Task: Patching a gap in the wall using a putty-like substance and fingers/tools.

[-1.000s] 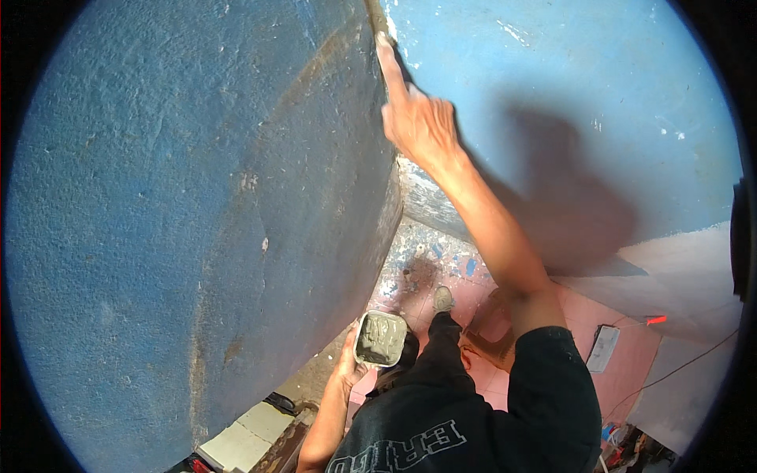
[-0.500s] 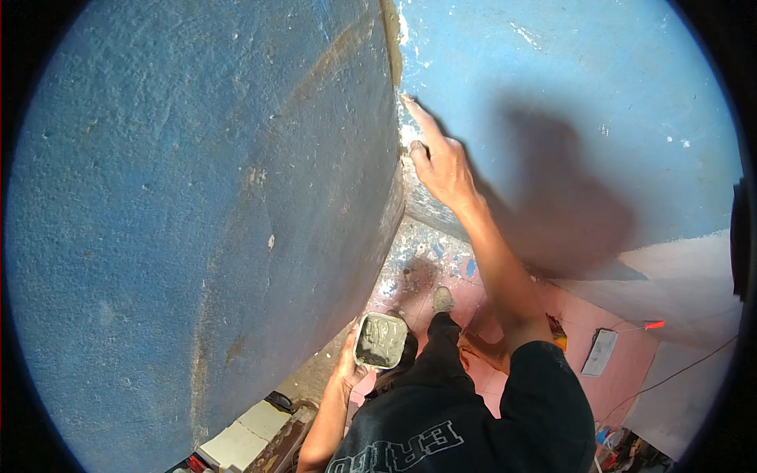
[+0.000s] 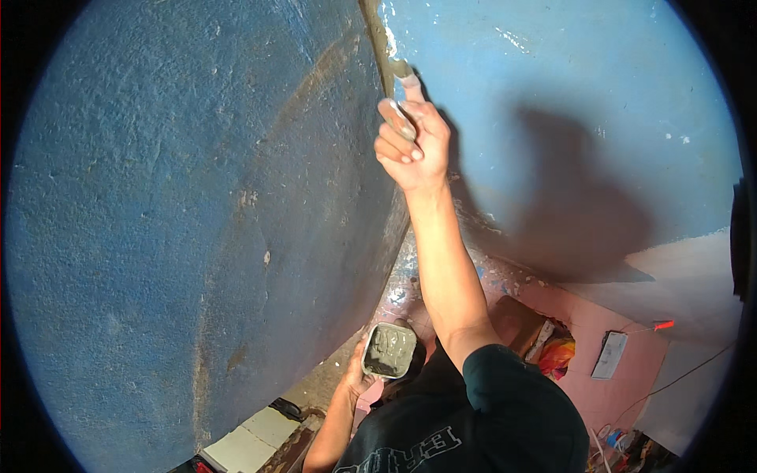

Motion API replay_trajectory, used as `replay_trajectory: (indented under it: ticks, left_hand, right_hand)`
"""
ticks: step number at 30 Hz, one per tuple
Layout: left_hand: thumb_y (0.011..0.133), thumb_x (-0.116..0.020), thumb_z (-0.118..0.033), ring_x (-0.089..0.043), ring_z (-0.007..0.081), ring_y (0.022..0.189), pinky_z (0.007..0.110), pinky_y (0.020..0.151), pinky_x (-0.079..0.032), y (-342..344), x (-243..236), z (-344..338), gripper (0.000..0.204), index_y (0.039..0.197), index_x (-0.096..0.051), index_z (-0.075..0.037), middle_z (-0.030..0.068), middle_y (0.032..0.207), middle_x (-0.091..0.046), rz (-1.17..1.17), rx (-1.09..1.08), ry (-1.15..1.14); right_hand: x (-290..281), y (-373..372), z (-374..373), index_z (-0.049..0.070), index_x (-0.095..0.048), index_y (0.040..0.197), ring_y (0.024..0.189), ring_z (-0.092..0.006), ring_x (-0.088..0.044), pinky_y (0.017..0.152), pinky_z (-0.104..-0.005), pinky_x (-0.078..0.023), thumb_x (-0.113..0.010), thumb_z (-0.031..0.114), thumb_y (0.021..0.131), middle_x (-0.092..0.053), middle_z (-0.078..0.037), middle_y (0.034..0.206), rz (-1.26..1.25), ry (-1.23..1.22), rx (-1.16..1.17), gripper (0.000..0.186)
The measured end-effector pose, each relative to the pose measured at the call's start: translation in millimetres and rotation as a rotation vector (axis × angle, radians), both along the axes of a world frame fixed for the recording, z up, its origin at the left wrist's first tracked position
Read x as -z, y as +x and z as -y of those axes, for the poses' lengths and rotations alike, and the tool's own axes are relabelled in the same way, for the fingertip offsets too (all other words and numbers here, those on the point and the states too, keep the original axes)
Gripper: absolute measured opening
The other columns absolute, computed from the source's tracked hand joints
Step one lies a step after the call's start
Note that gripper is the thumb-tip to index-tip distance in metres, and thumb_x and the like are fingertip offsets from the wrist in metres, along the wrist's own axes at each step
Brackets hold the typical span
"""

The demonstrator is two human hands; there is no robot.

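Note:
My right hand (image 3: 416, 142) is raised to the inside corner of two blue walls, palm side showing. Its index finger stretches up with grey paste (image 3: 403, 68) at the tip, close to the right wall, while the other fingers curl down. Smears coat some of those fingers, and I see no tool in the hand. Low in the view, my left hand (image 3: 358, 370) grips a squarish tub (image 3: 369, 359) from its left side. Wet grey paste (image 3: 391, 349) lies inside the tub. A strip of grey-brown paste (image 3: 377, 35) runs along the upper corner joint.
The textured blue wall (image 3: 158, 197) rises close on my left; a smoother blue wall (image 3: 631, 87) is on the right. Below are pink floor tiles (image 3: 583, 339), a whitish rectangular panel (image 3: 610, 355), an orange-red object (image 3: 664, 325) and a bright coloured bundle (image 3: 557, 357).
My right hand has moved up along the corner and turned its palm side into view, with paste now showing on the fingertip. The left hand still holds the tub, shifted slightly right and down.

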State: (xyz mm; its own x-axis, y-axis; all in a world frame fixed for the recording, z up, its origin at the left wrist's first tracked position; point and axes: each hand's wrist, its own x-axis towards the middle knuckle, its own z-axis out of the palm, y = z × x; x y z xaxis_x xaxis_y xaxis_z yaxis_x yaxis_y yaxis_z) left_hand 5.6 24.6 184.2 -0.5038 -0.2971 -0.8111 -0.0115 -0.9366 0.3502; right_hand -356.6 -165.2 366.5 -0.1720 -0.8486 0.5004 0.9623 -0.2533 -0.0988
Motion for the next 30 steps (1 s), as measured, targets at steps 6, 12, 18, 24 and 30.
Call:
replay_trajectory:
  ticks: [6, 12, 18, 24, 30]
  left_hand:
    - [0.098, -0.047, -0.065, -0.073, 0.0262, 0.092, 0.038, 0.065, -0.062, 7.6, 18.6, -3.7, 0.066, 0.132, -0.061, -0.01, 0.0126, 0.116, -0.072, -0.033, -0.036, 0.025]
    - [0.099, -0.047, -0.064, -0.073, 0.0243, 0.088, 0.038, 0.061, -0.061, 2.4, 13.1, -2.1, 0.063, 0.131, -0.062, -0.012, 0.0099, 0.111, -0.073, 0.018, -0.051, 0.065]
    - [0.1, -0.047, -0.06, -0.071, 0.023, 0.098, 0.037, 0.076, -0.06, 10.4, 4.1, 4.1, 0.059, 0.13, -0.063, -0.011, 0.0081, 0.116, -0.072, -0.039, -0.015, 0.083]
    - [0.097, -0.048, -0.068, -0.072, 0.0235, 0.095, 0.037, 0.065, -0.06, 3.3, 14.2, 2.9, 0.067, 0.134, -0.06, -0.014, 0.0084, 0.118, -0.071, -0.022, -0.009, 0.029]
    - [0.099, -0.046, -0.066, -0.072, 0.0249, 0.1, 0.039, 0.071, -0.062, -6.2, 6.7, 5.3, 0.065, 0.135, -0.06, -0.014, 0.0095, 0.12, -0.071, -0.029, 0.021, 0.019]
  right_hand:
    - [-8.9, -3.9, 16.4, 0.022, -0.037, 0.153, 0.039, -0.0051, -0.031, 0.038, -0.0218, -0.028, -0.042, 0.01, 0.099, -0.044, 0.0, 0.067, -0.164, 0.146, 0.141, 0.056]
    - [-11.2, -6.4, 9.7, 0.016, -0.035, 0.155, 0.049, -0.0171, -0.052, 0.046, -0.0306, -0.045, -0.046, 0.008, 0.093, -0.062, -0.01, 0.076, -0.988, 0.679, 0.92, 0.064]
    - [-3.3, -22.8, -0.6, 0.021, -0.026, 0.161, 0.072, -0.0426, -0.069, 0.067, -0.0503, -0.058, -0.057, 0.006, 0.085, -0.072, -0.026, 0.104, -1.914, 0.622, 1.711, 0.084]
    - [-21.3, -29.8, -2.8, 0.024, -0.015, 0.164, 0.057, -0.0364, -0.067, 0.055, -0.0483, -0.056, -0.06, 0.008, 0.085, -0.068, -0.02, 0.075, -2.224, 0.581, 1.668, 0.092]
    - [-0.4, -19.6, -7.4, 0.015, -0.012, 0.164, 0.053, -0.0349, -0.067, 0.055, -0.0488, -0.055, -0.06, 0.005, 0.082, -0.067, -0.021, 0.068, -2.474, 0.73, 1.537, 0.095]
